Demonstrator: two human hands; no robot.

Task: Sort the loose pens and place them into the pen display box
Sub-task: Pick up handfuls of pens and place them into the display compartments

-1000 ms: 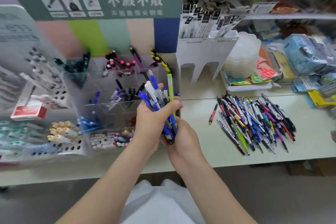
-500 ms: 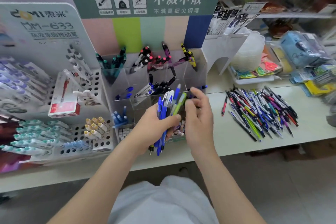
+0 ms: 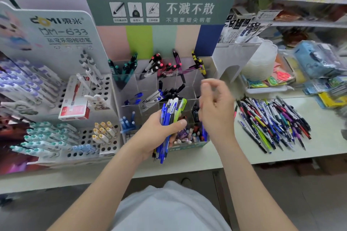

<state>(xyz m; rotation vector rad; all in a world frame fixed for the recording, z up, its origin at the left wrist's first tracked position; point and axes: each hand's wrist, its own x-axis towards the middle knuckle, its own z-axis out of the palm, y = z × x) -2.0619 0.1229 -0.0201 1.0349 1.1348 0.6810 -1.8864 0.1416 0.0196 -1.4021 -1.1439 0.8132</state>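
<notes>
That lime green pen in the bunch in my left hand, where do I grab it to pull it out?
Pinch the green pen by its upper end: it stands above the left hand on the right edge of the pen bundle. Come from the right with the right hand, pulling along its tilt.

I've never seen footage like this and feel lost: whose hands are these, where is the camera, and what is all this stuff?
There is no machine here. These are a person's two bare hands, filmed by one wide-angle camera worn on the head, looking forward and down. All the pictures come from that view. The left hand grips a bundle of pens, mostly blue with one light green. The right hand hovers beside it, fingers loosely curled. It looks empty, though it is blurred. Behind them stands the pen display box, with pens in its clear compartments. To the right, a pile of loose pens lies on the pale counter.
</notes>
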